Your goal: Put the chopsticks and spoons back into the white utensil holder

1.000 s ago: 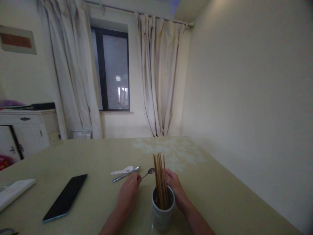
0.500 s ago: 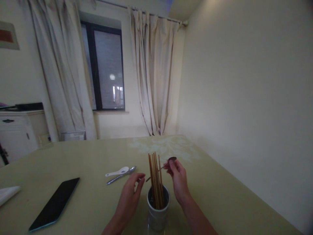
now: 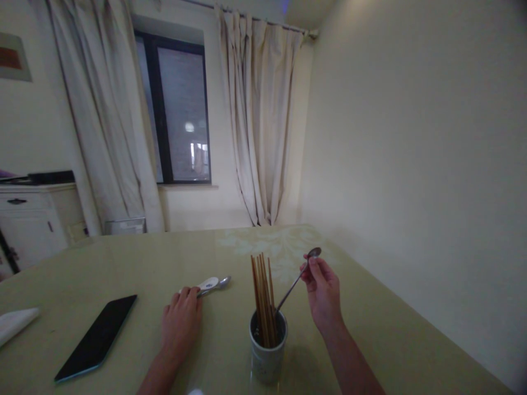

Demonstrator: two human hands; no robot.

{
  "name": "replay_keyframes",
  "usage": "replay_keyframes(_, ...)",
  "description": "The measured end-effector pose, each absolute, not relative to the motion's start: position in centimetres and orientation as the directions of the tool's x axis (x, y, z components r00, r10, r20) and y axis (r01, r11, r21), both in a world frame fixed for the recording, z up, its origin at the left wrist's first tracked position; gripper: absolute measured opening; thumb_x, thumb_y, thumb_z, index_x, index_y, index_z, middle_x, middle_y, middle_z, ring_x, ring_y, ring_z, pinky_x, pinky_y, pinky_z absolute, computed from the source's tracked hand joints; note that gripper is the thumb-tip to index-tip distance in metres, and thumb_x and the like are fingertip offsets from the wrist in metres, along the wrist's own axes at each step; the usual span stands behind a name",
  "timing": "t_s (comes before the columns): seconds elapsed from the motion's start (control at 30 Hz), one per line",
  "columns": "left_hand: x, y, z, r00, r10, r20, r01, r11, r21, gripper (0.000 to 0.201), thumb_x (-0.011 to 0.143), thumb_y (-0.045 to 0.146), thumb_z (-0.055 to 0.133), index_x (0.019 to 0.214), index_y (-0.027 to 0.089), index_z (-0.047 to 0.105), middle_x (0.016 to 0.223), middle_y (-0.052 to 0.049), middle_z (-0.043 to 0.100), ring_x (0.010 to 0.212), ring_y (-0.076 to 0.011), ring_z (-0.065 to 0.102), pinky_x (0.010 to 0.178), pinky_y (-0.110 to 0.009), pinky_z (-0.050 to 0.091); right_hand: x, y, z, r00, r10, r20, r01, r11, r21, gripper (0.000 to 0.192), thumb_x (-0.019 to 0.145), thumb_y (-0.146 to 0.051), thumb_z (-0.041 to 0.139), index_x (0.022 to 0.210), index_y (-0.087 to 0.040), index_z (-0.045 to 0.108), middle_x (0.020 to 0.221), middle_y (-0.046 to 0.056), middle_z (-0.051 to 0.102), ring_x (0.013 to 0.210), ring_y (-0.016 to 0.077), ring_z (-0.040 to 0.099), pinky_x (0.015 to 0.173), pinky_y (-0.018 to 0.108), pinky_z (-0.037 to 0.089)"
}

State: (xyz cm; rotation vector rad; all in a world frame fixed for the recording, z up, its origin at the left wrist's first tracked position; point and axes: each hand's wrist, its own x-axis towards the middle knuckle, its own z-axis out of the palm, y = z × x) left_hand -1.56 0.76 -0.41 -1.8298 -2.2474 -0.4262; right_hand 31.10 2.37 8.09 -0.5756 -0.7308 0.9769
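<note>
My right hand (image 3: 323, 291) pinches a long-handled metal spoon (image 3: 293, 286) just below its bowl. The spoon slants, bowl up, and its handle's lower end goes down inside the rim of a grey-white cup (image 3: 268, 359). Several brown wooden chopsticks (image 3: 263, 302) stand upright in that cup. Left of the cup, my left hand (image 3: 183, 318) reaches over the handles of a white spoon (image 3: 209, 283) and another metal spoon (image 3: 222, 283), which lie together on the table. Its fingers bend downward, and the fingertips are hidden, so their grip does not show.
A dark tablet or phone (image 3: 96, 337) lies on the green table (image 3: 156, 258) to the left, with a white object (image 3: 16, 322) at the left edge. A wall (image 3: 411, 164) runs along the table's right side. Curtains (image 3: 263, 120) and a window are behind.
My left hand has moved left from beside the chopsticks to the spoons on the table. My right hand has moved right and up, and its spoon's handle now slants into the cup.
</note>
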Motion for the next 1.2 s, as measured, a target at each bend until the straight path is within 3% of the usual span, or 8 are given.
replay_keyframes(0.2, -1.7, 1.5, -1.0, -0.185, 0.934, 0.305, 0.98, 0.154, 0.125, 0.033, 0.103, 0.022, 0.039, 0.116, 0.016, 0.069, 0.121, -0.014, 0.07, 0.11, -0.0304, 0.065, 0.09, -0.041, 0.051, 29.4, 1.4, 7.8, 0.027, 0.944, 0.328, -0.347, 0.317, -0.883, 0.035, 0.078, -0.049, 0.087, 0.089, -0.018, 0.075, 0.065, 0.003, 0.074, 0.054, 0.0131, 0.06, 0.054, 0.024, 0.046)
replay_keyframes(0.53, -1.0, 1.0, 0.0, -0.189, 0.968, 0.166, 0.964, 0.15, 0.22, 0.022, 0.1, 0.02, 0.044, 0.104, 0.019, 0.066, 0.111, -0.013, 0.072, 0.11, -0.0302, 0.065, 0.088, -0.038, 0.047, 29.2, 0.6, 7.8, -0.078, 0.921, 0.38, -0.193, 0.36, -0.913, 0.036, 0.081, -0.053, 0.083, 0.084, -0.02, 0.069, 0.06, 0.0, 0.069, 0.05, 0.0139, 0.06, 0.05, 0.025, 0.046)
replay_keyframes(0.63, -0.2, 0.8, 0.2, -0.186, 0.973, 0.138, 0.94, 0.135, 0.315, 0.019, 0.098, 0.019, 0.042, 0.1, 0.019, 0.062, 0.103, -0.012, 0.073, 0.103, -0.0283, 0.067, 0.085, -0.037, 0.046, 29.1, 0.5, 7.7, -0.078, 0.909, 0.408, -0.184, 0.39, -0.903, 0.037, 0.08, -0.053, 0.084, 0.081, -0.02, 0.068, 0.059, -0.001, 0.067, 0.049, 0.0134, 0.06, 0.048, 0.024, 0.046)
replay_keyframes(0.73, 1.0, 0.8, 0.0, -0.187, 0.962, 0.198, 0.865, 0.066, 0.497, 0.019, 0.097, 0.019, 0.037, 0.093, 0.021, 0.055, 0.097, -0.011, 0.07, 0.094, -0.0254, 0.066, 0.083, -0.036, 0.046, 29.1, 0.7, 7.4, -0.063, 0.894, 0.445, -0.174, 0.429, -0.886, 0.038, 0.083, -0.055, 0.079, 0.081, -0.019, 0.068, 0.06, -0.001, 0.066, 0.048, 0.0121, 0.058, 0.045, 0.022, 0.042)
replay_keyframes(0.9, 3.5, 1.0, -0.6, -0.203, 0.922, 0.331, 0.573, -0.162, 0.803, 0.019, 0.096, 0.04, 0.038, 0.09, 0.026, 0.049, 0.087, -0.004, 0.063, 0.082, -0.0239, 0.062, 0.078, -0.036, 0.049, 29.2, 0.9, 7.2, -0.021, 0.916, 0.402, -0.144, 0.395, -0.908, 0.04, 0.084, -0.055, 0.078, 0.072, -0.018, 0.065, 0.054, -0.002, 0.063, 0.044, 0.0117, 0.057, 0.043, 0.021, 0.038)
replay_keyframes(1.07, 5.8, 0.7, -1.1, -0.206, 0.939, 0.276, 0.373, -0.186, 0.909, 0.04, 0.088, 0.064, 0.046, 0.091, 0.025, 0.054, 0.085, -0.002, 0.062, 0.081, -0.0236, 0.06, 0.078, -0.036, 0.05, 29.0, 1.0, 7.3, 0.022, 0.922, 0.387, -0.139, 0.386, -0.912, 0.045, 0.078, -0.059, 0.081, 0.066, -0.019, 0.065, 0.051, -0.003, 0.059, 0.044, 0.0104, 0.049, 0.042, 0.021, 0.037)
replay_keyframes(1.2, 7.3, 0.4, -1.3, -0.165, 0.962, 0.216, 0.263, -0.168, 0.95, 0.05, 0.085, 0.073, 0.05, 0.091, 0.024, 0.058, 0.086, -0.002, 0.063, 0.084, -0.0226, 0.06, 0.08, -0.034, 0.051, 28.3, 1.9, 6.0, 0.079, 0.95, 0.303, -0.177, 0.312, -0.933, 0.049, 0.082, -0.063, 0.074, 0.064, -0.019, 0.061, 0.047, -0.006, 0.051, 0.04, 0.0085, 0.041, 0.04, 0.02, 0.029)
